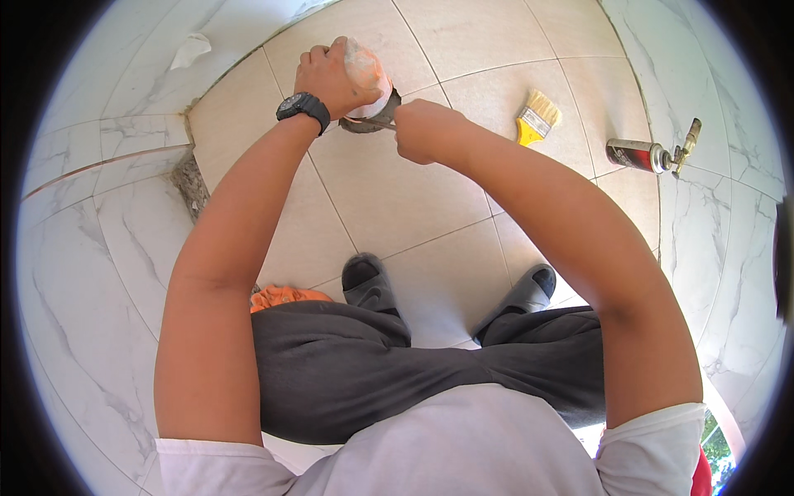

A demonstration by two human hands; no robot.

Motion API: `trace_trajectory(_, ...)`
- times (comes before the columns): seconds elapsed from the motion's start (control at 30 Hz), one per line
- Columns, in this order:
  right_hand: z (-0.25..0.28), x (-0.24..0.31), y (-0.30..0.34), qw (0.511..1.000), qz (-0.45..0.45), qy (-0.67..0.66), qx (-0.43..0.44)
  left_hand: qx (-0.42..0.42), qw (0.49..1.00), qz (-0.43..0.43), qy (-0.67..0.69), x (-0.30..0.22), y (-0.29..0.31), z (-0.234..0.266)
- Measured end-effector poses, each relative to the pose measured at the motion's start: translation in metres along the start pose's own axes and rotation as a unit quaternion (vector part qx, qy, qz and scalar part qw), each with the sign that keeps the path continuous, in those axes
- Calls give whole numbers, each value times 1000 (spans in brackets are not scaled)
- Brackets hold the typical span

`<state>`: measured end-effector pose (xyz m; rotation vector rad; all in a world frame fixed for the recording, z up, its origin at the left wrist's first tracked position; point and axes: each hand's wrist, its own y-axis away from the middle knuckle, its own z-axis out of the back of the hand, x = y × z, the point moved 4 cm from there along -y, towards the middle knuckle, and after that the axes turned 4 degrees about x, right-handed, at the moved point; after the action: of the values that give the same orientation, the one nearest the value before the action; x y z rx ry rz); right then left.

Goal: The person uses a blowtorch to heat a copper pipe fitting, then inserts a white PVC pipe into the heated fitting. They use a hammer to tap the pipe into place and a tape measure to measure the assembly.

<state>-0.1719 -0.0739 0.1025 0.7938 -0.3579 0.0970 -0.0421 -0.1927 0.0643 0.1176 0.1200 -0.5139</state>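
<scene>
At the far side of the tiled floor, my left hand (327, 81) grips a short, round orange piece (367, 69) smeared with white, which looks like a pipe end or plug. It is tilted over a dark round hole (364, 127) cut in the floor. My right hand (428, 131) is closed in a fist just right of the hole. From it a thin metal tool (383, 124) reaches left across the hole's edge. The fist hides its handle, so its exact kind cannot be told. A black watch (303, 109) is on my left wrist.
On the floor to the right lie a yellow-handled paintbrush (536, 120) and a gas torch canister (638, 155) with a brass nozzle. An orange bag or cloth (285, 296) is beside my left foot. Marbled tile walls (132, 198) rise at both sides; the left one has a broken corner (190, 186).
</scene>
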Motion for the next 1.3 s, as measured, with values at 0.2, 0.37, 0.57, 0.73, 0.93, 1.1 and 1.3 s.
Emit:
trace_trajectory(0.2,17,0,-4,997,-42,52,-47,-1,1000,1,11,1,0,0)
trace_trajectory(0.37,39,3,-14,987,-13,161,-25,-18,1000,-8,7,0,5,0)
trace_trajectory(0.57,64,-7,-34,968,-36,247,7,70,997,20,18,-5,-2,11)
trace_trajectory(0.73,47,-25,-28,967,5,246,-60,45,998,25,24,-8,2,19)
trace_trajectory(0.93,46,-22,-24,973,24,228,-11,88,995,46,33,-13,0,24)
trace_trajectory(1.1,67,16,-4,981,5,180,74,73,995,61,39,-14,5,26)
trace_trajectory(1.3,64,14,1,996,-1,78,49,77,994,62,35,-15,4,26)
